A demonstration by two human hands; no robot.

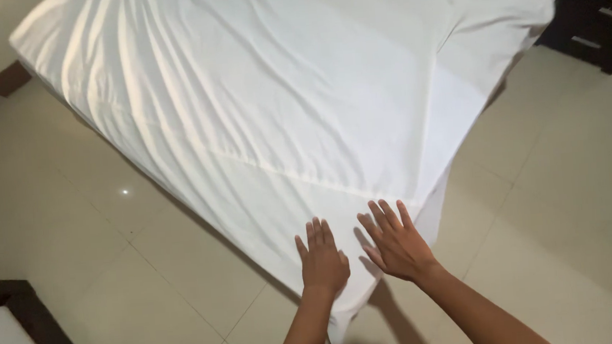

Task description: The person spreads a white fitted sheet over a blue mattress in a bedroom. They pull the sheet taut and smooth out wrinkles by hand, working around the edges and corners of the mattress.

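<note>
Fingers of both your left hand (pixel 322 262) and right hand (pixel 397 243) lie flat and slightly spread on the white sheet (pixel 279 108) at the bed's near corner; the sheet extends away, ahead of both hands.

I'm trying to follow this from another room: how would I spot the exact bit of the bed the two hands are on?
Find the large bed under a wrinkled white cotton sheet, set on a pale beige tiled floor. Follow it to the corner closest to the viewer, where the cloth hangs down. The left hand and right hand lie flat there, fingers spread; it is the only corner hands touch.
</note>
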